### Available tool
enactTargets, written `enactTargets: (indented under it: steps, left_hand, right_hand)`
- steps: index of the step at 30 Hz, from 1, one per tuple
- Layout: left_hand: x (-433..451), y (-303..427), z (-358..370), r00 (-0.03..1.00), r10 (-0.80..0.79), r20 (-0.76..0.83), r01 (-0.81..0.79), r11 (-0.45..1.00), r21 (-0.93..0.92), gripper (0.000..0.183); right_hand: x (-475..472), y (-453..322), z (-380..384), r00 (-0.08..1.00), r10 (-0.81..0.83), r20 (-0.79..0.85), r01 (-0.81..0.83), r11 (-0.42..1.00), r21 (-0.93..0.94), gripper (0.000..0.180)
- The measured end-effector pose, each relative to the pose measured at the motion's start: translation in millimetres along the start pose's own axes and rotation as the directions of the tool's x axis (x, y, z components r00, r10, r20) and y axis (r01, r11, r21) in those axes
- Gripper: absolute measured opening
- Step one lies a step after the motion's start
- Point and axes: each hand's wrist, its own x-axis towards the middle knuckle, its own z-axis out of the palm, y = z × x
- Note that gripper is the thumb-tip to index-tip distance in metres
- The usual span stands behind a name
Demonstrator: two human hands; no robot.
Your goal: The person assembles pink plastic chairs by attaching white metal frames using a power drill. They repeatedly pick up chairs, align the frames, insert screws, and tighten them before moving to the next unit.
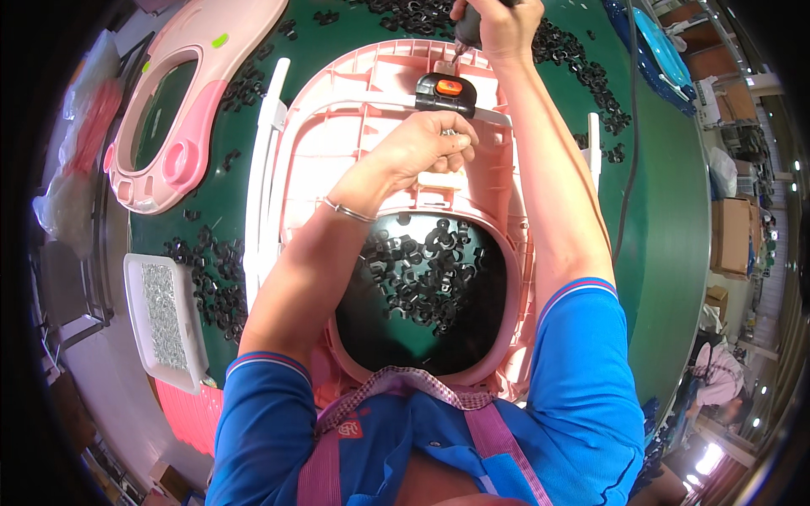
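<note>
A pink plastic molded part [392,69] with ribs and a large oval opening lies before me, underside up. My right hand [506,28] grips a dark power screwdriver [467,28], its bit pointing down at the part's far edge. Just below the bit, a black plastic latch piece [445,95] with an orange button sits on a white tube [373,98] that curves across the part. My left hand [436,142] is curled near the latch, with small metal screws [450,132] showing between its fingers. Its palm is hidden.
Several black plastic clips [436,265] lie inside the oval opening, with more piles [218,284] on the green table [671,253]. A white tray [134,316] of screws stands left. Another pink part [215,120] lies far left. A cable [626,183] runs down the right side.
</note>
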Motion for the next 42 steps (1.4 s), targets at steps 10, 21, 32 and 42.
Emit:
enactTargets:
  steps: [10,21,32,42]
  left_hand:
    - [-0.6,-2.4,5.4,0.981,0.008,-0.194,-0.003,1.0,0.026,0.014]
    - [-11.4,-6.4,-0.3,0.939,0.06,-0.34,-0.162,0.946,-0.28,0.01]
    - [-57.6,-4.5,-15.3,0.975,0.163,-0.151,-0.222,0.721,-0.657,0.015]
    - [-20.9,6.9,-11.2,0.978,0.049,-0.203,-0.169,0.757,-0.632,0.026]
  right_hand:
    - [2.0,21.5,-0.3,0.998,0.042,0.035,-0.044,0.997,0.061,0.024]
    - [-30.6,-48.5,14.3,0.973,-0.149,-0.178,0.141,0.988,-0.057,0.014]
    - [-95.4,-94.8,16.8,0.991,-0.125,-0.044,0.132,0.895,0.427,0.048]
    - [-72.1,-69.0,4.5,0.987,-0.144,-0.071,0.161,0.871,0.464,0.042]
